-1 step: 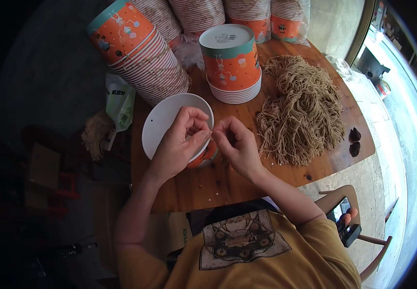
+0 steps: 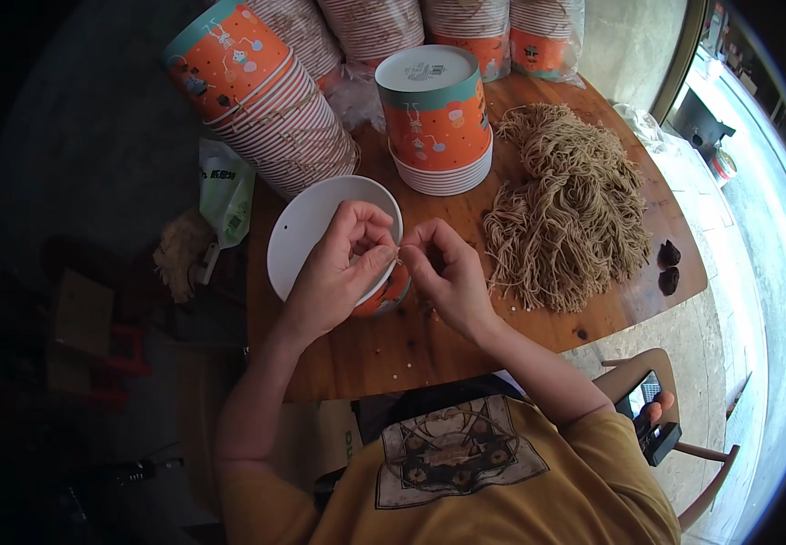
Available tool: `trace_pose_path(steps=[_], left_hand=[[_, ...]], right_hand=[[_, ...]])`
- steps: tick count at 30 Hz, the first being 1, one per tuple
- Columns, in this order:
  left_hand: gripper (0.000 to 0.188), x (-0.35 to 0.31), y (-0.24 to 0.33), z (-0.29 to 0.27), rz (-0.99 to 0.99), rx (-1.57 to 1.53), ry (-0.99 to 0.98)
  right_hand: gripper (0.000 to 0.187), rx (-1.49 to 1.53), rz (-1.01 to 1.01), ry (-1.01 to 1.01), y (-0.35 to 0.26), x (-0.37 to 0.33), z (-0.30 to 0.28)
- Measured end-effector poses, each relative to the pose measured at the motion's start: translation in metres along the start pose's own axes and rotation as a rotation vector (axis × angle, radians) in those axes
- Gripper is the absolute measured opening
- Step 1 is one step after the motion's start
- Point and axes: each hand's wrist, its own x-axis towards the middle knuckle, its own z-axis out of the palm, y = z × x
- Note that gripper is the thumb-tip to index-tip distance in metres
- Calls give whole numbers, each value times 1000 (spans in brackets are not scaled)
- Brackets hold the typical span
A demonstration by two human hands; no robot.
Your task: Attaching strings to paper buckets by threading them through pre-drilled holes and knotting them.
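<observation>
Mustard shirt (image 2: 511, 490) with a dark square print, closest to me. Off to my right, wooden chair (image 2: 711, 486), phone (image 2: 642, 400) over its seat.

Both my hands are up over the near part of the wooden table (image 2: 538, 341), almost meeting. My left hand (image 2: 347, 263) is in front of the paper bucket's mouth, thumb and index pinched, other fingers curled. My right hand (image 2: 447, 272) is just outside the rim, on the right, thumb and index likewise pinched. Both pinches are on a thin strand (image 2: 399, 257) at the bucket's right rim; it's tiny, can't tell if it goes through the wall. Paper bucket (image 2: 306, 222): mouth up, white inside, orange outside, small dark hole on the left of its inner wall. Few pale specks (image 2: 402, 366) on the wood near me.

Right of my right hand, well apart from the bucket: big loose heap of beige twine (image 2: 570, 218). Two small dark objects (image 2: 668, 268) beyond its right side, kind unclear. Left, past the table edge: pale green and white plastic bag (image 2: 227, 200).

Farther: upside-down bucket stack (image 2: 438, 127), orange and teal, white base up. To its left, taller stack (image 2: 270, 118), leaning left. At the back, more nested buckets (image 2: 470, 36) in clear plastic.
</observation>
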Motion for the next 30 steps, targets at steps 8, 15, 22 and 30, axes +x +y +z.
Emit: trace_pose_path(steps=[8,15,22,30], left_hand=[[20,0,-1,0,1,4,2],[21,0,-3,2,9,10,34],[21,0,-1,3,16,33,45],[22,0,-1,2,38,12,29]], right_hand=[[11,-247,-282,5,0,3,-6],[8,-11,33,-126,-5,1,-6],[10,86,37,-60,-3,-1,-4],[11,-79,-8,-84,-3,1,-5]])
